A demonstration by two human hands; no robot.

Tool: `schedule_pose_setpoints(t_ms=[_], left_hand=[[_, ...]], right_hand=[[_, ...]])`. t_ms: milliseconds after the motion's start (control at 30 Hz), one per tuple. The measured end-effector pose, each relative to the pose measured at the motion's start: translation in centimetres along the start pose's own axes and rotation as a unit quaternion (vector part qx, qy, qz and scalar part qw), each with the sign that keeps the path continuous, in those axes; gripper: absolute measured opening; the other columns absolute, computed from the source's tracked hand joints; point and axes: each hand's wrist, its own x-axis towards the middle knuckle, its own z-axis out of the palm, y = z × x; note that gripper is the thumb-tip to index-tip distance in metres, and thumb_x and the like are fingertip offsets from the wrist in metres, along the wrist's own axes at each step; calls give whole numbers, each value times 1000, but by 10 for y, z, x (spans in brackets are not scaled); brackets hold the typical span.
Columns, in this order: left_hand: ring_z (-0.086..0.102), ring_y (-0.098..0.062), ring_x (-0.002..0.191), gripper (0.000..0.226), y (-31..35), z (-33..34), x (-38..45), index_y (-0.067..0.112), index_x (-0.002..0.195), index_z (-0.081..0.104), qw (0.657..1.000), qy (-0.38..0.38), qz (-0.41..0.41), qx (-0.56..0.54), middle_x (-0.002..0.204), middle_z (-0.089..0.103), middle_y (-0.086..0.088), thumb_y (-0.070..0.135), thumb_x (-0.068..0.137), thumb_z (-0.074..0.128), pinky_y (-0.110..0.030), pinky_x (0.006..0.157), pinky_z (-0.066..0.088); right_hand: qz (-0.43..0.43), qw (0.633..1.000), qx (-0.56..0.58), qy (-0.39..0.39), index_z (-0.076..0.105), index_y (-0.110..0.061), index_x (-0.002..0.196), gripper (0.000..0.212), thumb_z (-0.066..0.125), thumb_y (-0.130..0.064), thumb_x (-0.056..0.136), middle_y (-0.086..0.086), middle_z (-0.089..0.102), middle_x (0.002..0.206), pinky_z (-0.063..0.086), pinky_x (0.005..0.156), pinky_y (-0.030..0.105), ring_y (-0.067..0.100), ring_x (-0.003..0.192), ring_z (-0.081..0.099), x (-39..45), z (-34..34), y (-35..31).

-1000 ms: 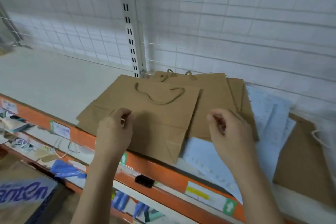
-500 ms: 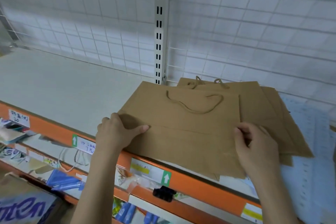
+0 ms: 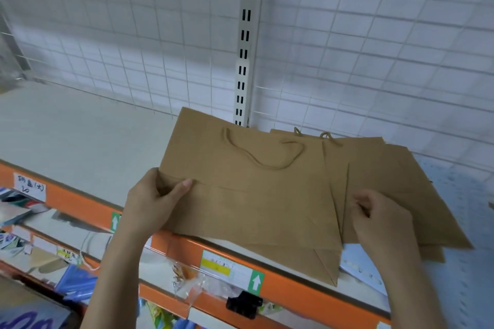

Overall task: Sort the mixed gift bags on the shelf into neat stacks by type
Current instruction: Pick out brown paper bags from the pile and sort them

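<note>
The top brown bag [image 3: 248,195] covers most of the bags beneath [image 3: 395,181]. The price label [image 3: 217,266] is too blurred to read.

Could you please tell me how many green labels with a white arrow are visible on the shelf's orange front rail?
2: one green label beside the left hand, another below the top brown bag. More may be hidden.
</note>
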Motion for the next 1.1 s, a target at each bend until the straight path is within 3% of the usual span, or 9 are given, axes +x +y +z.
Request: schedule_pose_setpoints(t_ms=[167, 367, 467, 633, 733, 833, 933, 1000, 1100], left_hand=[[51, -24, 89, 47, -7, -3, 2, 11, 110, 53, 999, 12, -39, -3, 94, 54, -2, 45, 80, 65, -30, 69, 37], [50, -23, 74, 38, -13, 1, 5, 11, 89, 51, 999, 28, -20, 26, 74, 52, 3, 47, 82, 60, -22, 54, 35], [50, -21, 68, 42, -15, 4, 7, 8, 81, 49, 998, 37, -5, 48, 70, 53, -1, 49, 80, 62, -23, 53, 35], [50, -17, 63, 47, -14, 9, 6, 6, 77, 49, 997, 43, 3, 70, 67, 54, -5, 51, 78, 62, -27, 52, 35], [50, -17, 62, 47, -15, 12, 6, 7, 76, 50, 995, 45, 11, 87, 67, 55, -5, 52, 78, 61, -29, 52, 34], [52, -22, 64, 47, -18, 12, 8, 8, 75, 51, 995, 38, 9, 96, 69, 57, -7, 53, 78, 60, -30, 54, 36], [53, -28, 74, 45, -23, 12, 14, 14, 77, 55, 991, 16, -2, 131, 84, 59, -11, 59, 76, 58, -34, 66, 42], [53, -33, 86, 48, -27, 14, 18, 12, 89, 63, 987, 9, -13, 161, 96, 59, -16, 58, 77, 59, -40, 79, 44], [53, -37, 93, 53, -27, 17, 19, 6, 96, 67, 983, 9, -1, 184, 98, 61, -19, 55, 77, 60, -41, 87, 41]], right_hand=[[18, 990, -116, -82, 60, -3, 90, 22, 59, -24, 88, 11, 64, 90, 46, 76, 35, 30, 89, 58, 0, 8, -15], [18, 988, -136, -73, 38, -11, 58, 42, 60, -32, 87, 3, 42, 60, 26, 50, 28, 23, 63, 46, 5, 9, -17], [32, 984, -148, -96, 35, -12, 59, 44, 59, -35, 88, 2, 39, 60, 23, 47, 27, 16, 55, 38, 11, 6, -17], [45, 980, -124, -151, 39, -12, 63, 38, 59, -32, 88, 4, 45, 65, 30, 51, 28, 16, 59, 42, 24, 4, -16], [36, 985, -100, -134, 37, -11, 59, 40, 59, -28, 88, 4, 41, 59, 26, 48, 27, 16, 55, 39, 25, 5, -16], [30, 990, -104, -95, 43, -11, 65, 36, 62, -34, 86, 4, 46, 64, 33, 53, 29, 19, 62, 46, 28, 6, -17], [19, 990, -112, -85, 41, -12, 65, 37, 62, -34, 86, 3, 46, 64, 31, 53, 29, 18, 62, 45, 36, 7, -20], [14, 991, -109, -78, 40, -11, 60, 38, 60, -28, 87, 4, 44, 58, 26, 47, 27, 16, 54, 41, 42, 10, -22], [29, 991, -86, -94, 40, -10, 58, 37, 56, -23, 89, 5, 43, 55, 26, 46, 26, 17, 51, 41, 48, 14, -22]])
